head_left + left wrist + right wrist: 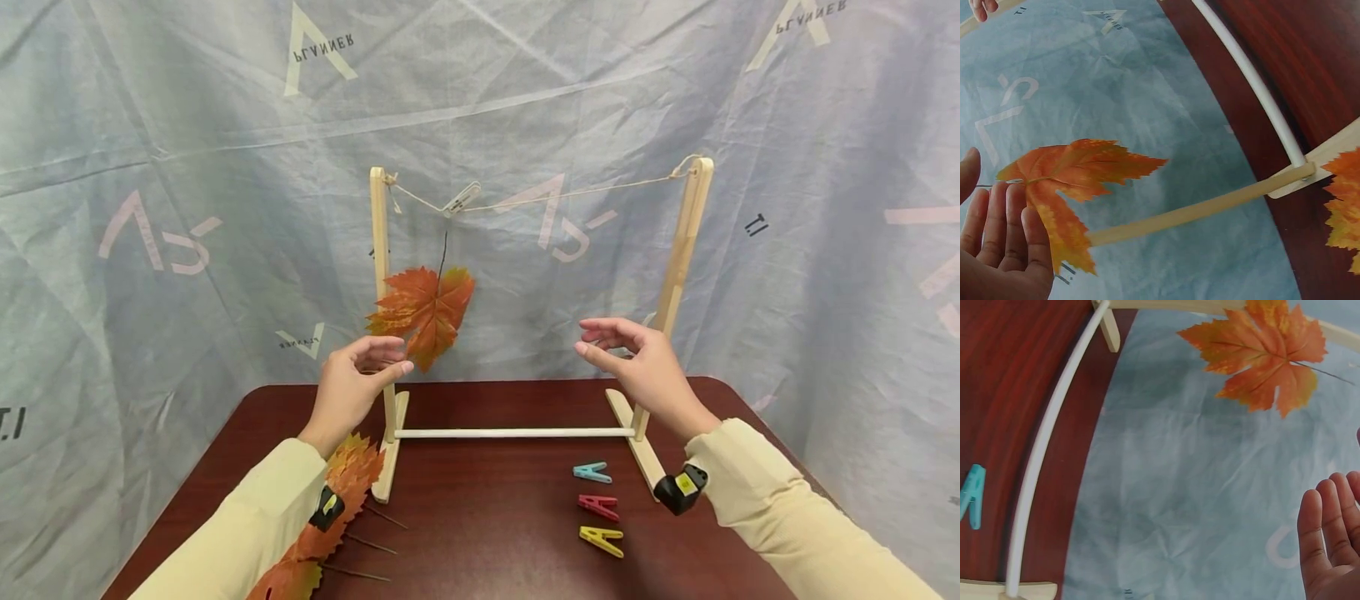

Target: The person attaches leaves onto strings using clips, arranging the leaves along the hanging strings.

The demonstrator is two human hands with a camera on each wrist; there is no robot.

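An orange maple leaf (433,310) hangs stem-up below a white clothespin (461,198) on the string (570,193) of a wooden frame. My left hand (354,382) is beside the frame's left post, fingers loosely bent and holding nothing. It overlaps the leaf's lower edge in the head view, and its fingertips (1015,195) appear near the stem end in the left wrist view. On the other side, my right hand (643,362) is raised in front of the right post (681,250), thumb and fingers apart with nothing between them.
Blue (592,472), red (598,507) and yellow (602,540) clothespins lie in a column on the dark red table (487,517). Several more leaves (352,475) lie at the left, partly under my left forearm. A white rod (517,433) joins the frame's feet. Grey cloth (225,333) hangs behind.
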